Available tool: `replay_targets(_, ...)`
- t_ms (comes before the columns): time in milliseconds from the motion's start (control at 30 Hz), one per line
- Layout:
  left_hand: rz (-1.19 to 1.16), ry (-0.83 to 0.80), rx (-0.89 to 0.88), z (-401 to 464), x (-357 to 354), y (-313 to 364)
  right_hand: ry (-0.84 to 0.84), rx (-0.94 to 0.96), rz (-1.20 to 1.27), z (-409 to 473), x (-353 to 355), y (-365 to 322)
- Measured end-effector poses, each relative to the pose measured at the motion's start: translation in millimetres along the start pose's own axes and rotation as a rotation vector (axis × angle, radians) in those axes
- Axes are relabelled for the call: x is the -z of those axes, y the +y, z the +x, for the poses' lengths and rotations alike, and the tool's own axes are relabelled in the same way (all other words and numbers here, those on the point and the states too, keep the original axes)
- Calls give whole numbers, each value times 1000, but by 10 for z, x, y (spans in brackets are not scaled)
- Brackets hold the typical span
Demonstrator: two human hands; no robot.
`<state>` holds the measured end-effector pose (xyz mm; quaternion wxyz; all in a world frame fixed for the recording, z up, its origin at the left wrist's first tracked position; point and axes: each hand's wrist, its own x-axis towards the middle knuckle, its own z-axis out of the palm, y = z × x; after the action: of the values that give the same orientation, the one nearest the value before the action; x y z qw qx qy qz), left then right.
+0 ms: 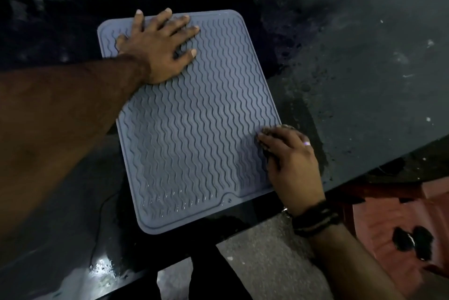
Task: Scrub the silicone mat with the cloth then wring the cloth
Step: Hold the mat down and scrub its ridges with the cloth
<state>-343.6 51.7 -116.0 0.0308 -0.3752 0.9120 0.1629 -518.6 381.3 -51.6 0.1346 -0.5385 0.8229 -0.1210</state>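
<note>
**Silicone mat pinned flat, cloth at its near right edge**

Silicone mat (194, 124), grey-blue with wavy ridges and a raised rim, lies flat on the dark, wet-looking surface (352, 56), its near end reaching almost to the surface's front edge. A small notch with a dot sits in the mat's near rim, and drops of water glint on the ridges just inside that end.

The left hand (158, 46) lies palm-down on the mat's far left corner, fingers straight and spread, grasping nothing; its fingertips reach the far rim and the forearm crosses the mat's left edge.

The right hand (291, 161) rests on the mat's right edge toward the near end, fingers curled over a dark cloth (267, 133). Only a little of the cloth shows, a dark bunched bit peeping out beyond the fingertips and under the knuckles, touching the mat's ridges just inside the right rim. How much of it lies under the palm cannot be told. A ring shows on one finger and dark bands (313, 220) circle the wrist, which hangs past the mat's near right corner.

Beyond the surface's front edge, off the mat's near right corner, reddish floor (388, 226) is visible.
</note>
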Motion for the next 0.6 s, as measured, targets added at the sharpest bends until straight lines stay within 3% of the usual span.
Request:
replay_targets(233,14,0,-8,-7,14,7,-20,-48,28,-636,86,166)
replay_targets(433,3,0,8,-31,27,34,51,3,35,17,117,-35)
replay_targets(600,-4,-6,19,-38,41,50,-26,12,-38,1,20,-32)
